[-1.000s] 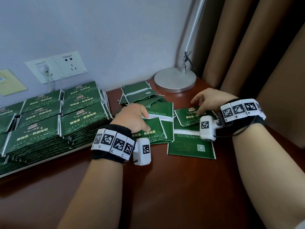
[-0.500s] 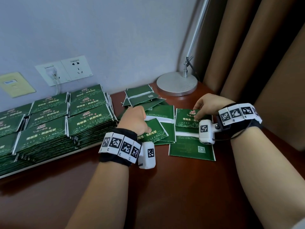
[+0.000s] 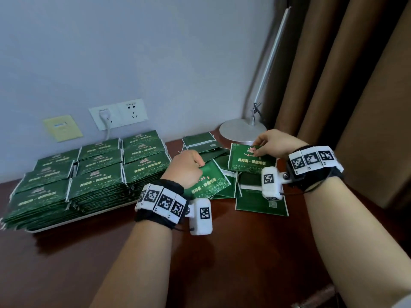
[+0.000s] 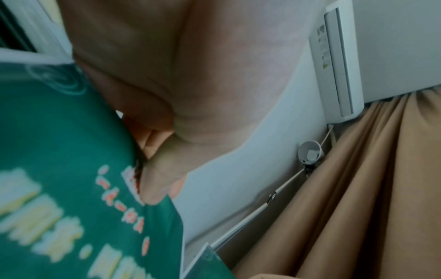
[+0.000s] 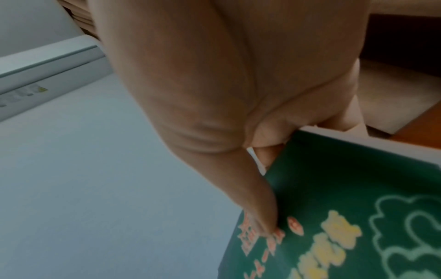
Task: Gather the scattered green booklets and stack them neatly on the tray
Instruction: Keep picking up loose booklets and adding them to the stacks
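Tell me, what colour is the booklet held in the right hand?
Dark green with yellow lettering and pale swirls: the booklet the right hand pinches. Clearest in the head view.

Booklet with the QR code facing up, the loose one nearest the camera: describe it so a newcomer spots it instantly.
Start at the round silver lamp base in the desk's back right corner and come toward the camera, past the right hand and the scattered pile. The QR booklet lies flat at the pile's near edge. Unlike its neighbours, it shows a plain green back with a small QR code, no yellow title.

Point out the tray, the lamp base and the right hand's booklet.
tray [image 3: 73, 223], head view, front rim.
lamp base [image 3: 235, 132], head view, bare top.
right hand's booklet [image 3: 249, 162], head view, front cover.
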The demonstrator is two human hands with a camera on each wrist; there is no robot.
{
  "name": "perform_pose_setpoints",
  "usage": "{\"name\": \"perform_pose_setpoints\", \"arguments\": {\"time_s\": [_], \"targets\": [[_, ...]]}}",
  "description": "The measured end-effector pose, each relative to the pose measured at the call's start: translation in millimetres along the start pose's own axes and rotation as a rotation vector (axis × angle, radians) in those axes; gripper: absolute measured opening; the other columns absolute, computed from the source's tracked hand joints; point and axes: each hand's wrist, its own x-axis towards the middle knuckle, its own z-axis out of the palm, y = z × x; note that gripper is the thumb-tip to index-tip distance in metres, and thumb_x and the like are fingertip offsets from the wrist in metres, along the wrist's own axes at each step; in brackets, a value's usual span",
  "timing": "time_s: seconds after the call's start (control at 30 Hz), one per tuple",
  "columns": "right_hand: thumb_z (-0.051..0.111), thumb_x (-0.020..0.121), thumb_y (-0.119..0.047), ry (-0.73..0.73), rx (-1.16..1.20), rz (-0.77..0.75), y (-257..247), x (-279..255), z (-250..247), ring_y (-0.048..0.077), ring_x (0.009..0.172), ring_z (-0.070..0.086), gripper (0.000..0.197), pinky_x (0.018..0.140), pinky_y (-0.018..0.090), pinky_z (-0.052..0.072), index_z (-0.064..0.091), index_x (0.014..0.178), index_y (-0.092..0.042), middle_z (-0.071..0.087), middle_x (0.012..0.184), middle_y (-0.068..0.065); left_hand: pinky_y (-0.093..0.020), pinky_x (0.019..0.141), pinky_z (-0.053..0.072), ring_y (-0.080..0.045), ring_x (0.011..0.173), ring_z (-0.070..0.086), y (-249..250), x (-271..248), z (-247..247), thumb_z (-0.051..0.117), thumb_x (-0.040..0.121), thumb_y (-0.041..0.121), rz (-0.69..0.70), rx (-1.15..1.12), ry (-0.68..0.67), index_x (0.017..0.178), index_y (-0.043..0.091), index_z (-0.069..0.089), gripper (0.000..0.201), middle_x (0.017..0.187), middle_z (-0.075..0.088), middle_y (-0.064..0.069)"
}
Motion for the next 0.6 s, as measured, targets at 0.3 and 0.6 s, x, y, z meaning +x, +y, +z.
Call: {"name": "perform_pose_setpoints", "arguments": {"time_s": [0.3, 0.6], "targets": [[0.072, 0.082, -0.011, 0.072, 0.202, -0.155, -95, 0, 36, 0.017, 0.074, 0.064, 0.015, 0.075, 0.029, 0.055, 0.07, 0.094, -0.02, 0.069, 0.085, 0.002, -0.01, 0.057, 0.035, 0.002, 0.08, 0.054, -42, -32, -77, 0.05, 0.09, -0.005, -0.035, -0.082, 0.113, 0.106, 0.018, 0.063, 0.031, 0.103, 0.059, 0.004], [0.064, 0.085, 0.001, -0.032, 0.283, -0.253, -171, 44, 65, 0.018, 0.072, 0.062, 0.019, 0.071, 0.029, 0.055, 0.07, 0.098, -0.011, 0.069, 0.089, 0.01, -0.017, 0.069, 0.038, -0.014, 0.098, 0.057, -111, -6, -156, 0.047, 0.087, -0.014, -0.176, -0.014, 0.173, 0.086, 0.026, 0.06, 0.042, 0.111, 0.062, -0.002]]}}
